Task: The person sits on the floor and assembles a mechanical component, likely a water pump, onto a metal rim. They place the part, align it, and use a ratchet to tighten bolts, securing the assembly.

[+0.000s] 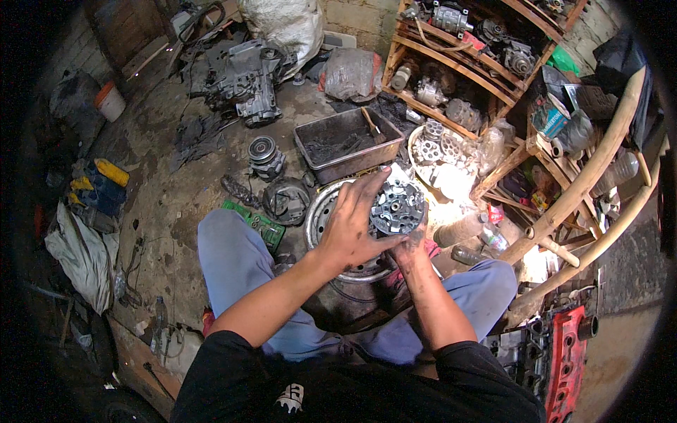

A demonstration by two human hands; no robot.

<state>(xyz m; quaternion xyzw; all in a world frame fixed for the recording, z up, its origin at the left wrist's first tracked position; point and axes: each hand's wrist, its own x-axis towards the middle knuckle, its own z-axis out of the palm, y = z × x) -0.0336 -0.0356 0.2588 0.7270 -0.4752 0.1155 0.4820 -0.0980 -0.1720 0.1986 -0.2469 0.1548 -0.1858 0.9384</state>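
Note:
A round metal machine part (pixel 397 206), with a hub in the middle and dark recesses around it, is held up between my hands. My left hand (pixel 350 229) spans its left side, fingers stretched along the upper edge and thumb along the lower one. From below and the right, my right hand (pixel 411 248) supports the part, most of its fingers hidden behind it. Both hands carry dark grease smudges. Under them lies a steel wheel rim (pixel 315 220), partly covered by my hands and forearms.
Beyond the rim stands a dark metal tray (pixel 338 166) with a brush (pixel 371 125). A pulley unit (pixel 264 156), a round housing (pixel 285 200) and a green case (pixel 262 229) lie left. A basin (pixel 416 158) of metal parts, wooden shelves (pixel 458 53) and a bamboo pole (pixel 592 169) occupy the right.

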